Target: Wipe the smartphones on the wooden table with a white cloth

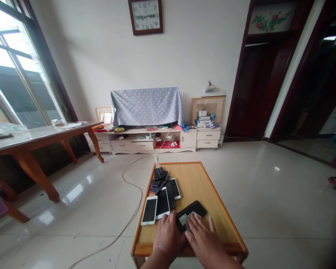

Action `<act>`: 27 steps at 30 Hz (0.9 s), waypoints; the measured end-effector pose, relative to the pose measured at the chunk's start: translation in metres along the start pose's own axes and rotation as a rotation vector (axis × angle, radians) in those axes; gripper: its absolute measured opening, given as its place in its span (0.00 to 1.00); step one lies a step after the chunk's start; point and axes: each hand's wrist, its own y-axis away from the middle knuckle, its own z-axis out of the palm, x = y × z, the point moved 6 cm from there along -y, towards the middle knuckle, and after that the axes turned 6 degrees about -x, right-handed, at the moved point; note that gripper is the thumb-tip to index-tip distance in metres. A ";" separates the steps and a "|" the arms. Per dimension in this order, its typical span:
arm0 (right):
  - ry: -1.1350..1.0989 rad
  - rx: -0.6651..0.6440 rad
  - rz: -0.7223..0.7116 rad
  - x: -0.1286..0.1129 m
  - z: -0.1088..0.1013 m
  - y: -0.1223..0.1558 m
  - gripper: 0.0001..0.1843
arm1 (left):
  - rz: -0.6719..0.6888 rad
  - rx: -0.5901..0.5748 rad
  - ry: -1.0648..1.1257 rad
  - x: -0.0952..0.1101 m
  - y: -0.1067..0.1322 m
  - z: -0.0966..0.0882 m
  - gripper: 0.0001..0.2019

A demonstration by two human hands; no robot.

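A black smartphone [199, 209] lies slanted on the small wooden table, its back facing up and a pale label near its lower left end. My left hand [168, 233] is at that end, fingers bent and close together, steadying the phone; its thumb is hard to make out. With my right hand [203, 237] I press a crumpled greyish cloth [189, 216] against the phone's back, the fingers flat over it and one digit spread to the right. Left of the phone, several other phones overlap, among them a white-framed phone [149, 210] and another white phone [162, 203].
A pump bottle [157, 161] stands at the far left corner of the wooden table [189, 172]. A cable [140, 194] runs over the tiled floor on the left. Beyond are a cabinet [134, 146], a cloth-covered screen shape [147, 106] and a larger table [44, 138].
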 end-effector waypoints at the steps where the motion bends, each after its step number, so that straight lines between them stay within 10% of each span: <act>1: 0.014 0.015 0.057 0.010 -0.005 -0.001 0.35 | 0.012 0.017 0.006 0.000 0.000 0.001 0.33; 6: 0.071 0.062 0.202 0.042 -0.023 -0.003 0.35 | 0.035 0.082 0.022 -0.001 0.001 0.001 0.33; 13: -0.067 -0.035 -0.097 -0.030 -0.009 0.013 0.33 | 0.051 0.008 -0.018 -0.005 -0.002 0.008 0.35; 20: -0.080 -0.064 -0.118 -0.048 -0.010 -0.003 0.28 | 0.053 0.004 -0.020 -0.012 -0.006 0.018 0.38; 27: 0.017 -0.018 -0.015 -0.015 -0.010 -0.032 0.32 | 0.018 0.065 0.020 -0.011 -0.005 0.015 0.36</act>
